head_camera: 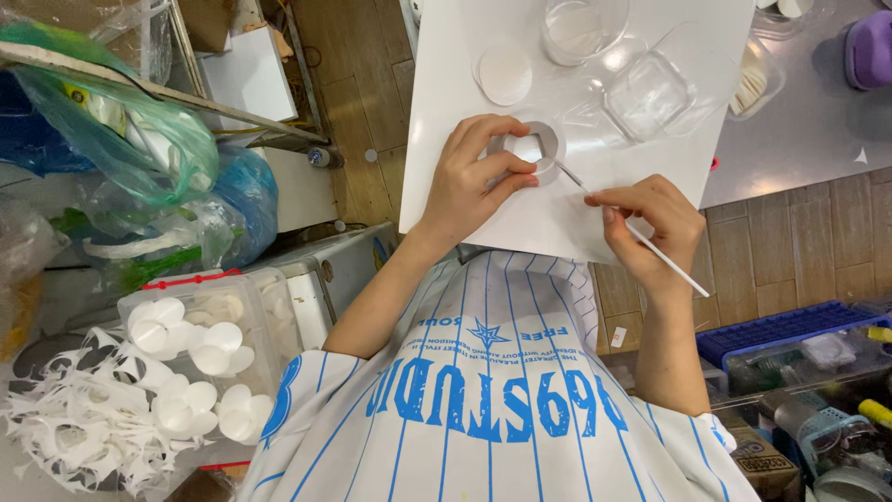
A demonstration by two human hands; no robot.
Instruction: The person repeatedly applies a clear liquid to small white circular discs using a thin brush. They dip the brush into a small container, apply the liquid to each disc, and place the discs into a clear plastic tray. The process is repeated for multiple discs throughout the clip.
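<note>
My left hand (474, 177) grips a grey ring-shaped piece (537, 147) with a white round centre, resting on a white board (446, 74) on my lap. My right hand (655, 223) holds a thin white brush (641, 237) like a pen, its tip touching the ring's right edge. A stack of white round discs (505, 74) lies on the board beyond my left hand. Two clear plastic cups (581, 28) (648, 93) stand on the board further out.
A clear box of white discs (200, 349) sits at lower left beside white cut-out scraps (84, 418). Plastic bags (121, 139) pile up at the left. A blue tray (790, 330) and tool clutter lie at lower right. A purple object (869, 46) is at the top right.
</note>
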